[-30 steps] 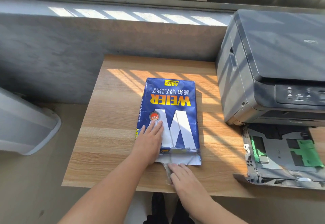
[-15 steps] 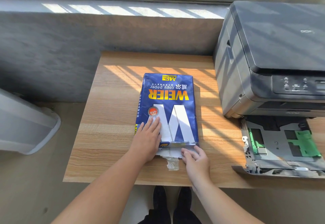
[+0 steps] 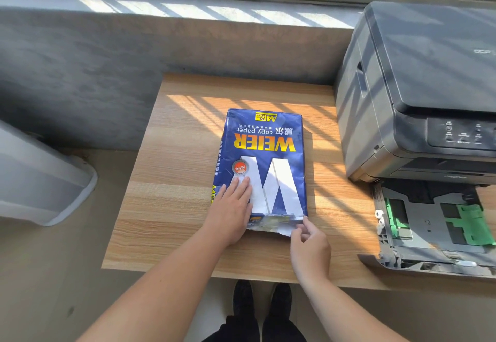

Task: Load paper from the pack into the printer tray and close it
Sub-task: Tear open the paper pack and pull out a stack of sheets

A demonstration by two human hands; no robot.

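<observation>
A blue pack of copy paper (image 3: 264, 153) lies flat on the wooden table (image 3: 174, 207), its torn near end facing me. My left hand (image 3: 232, 212) rests flat on the pack's near left corner, fingers spread. My right hand (image 3: 308, 245) pinches the torn wrapper flap (image 3: 279, 227) at the pack's near right corner. The dark grey printer (image 3: 416, 94) stands at the right. Its paper tray (image 3: 434, 229) is pulled out toward me, with green guides and no paper visible in it.
A concrete sill and wall run behind the table. A white plastic bin (image 3: 40, 180) sits on the floor to the left. My dark shoes (image 3: 261, 304) show below the table's near edge. Bare tabletop lies left of the pack and between pack and tray.
My right hand moved right along the pack's near end, from the middle to the right corner, and now pinches the torn flap. The left hand stayed pressed on the pack.
</observation>
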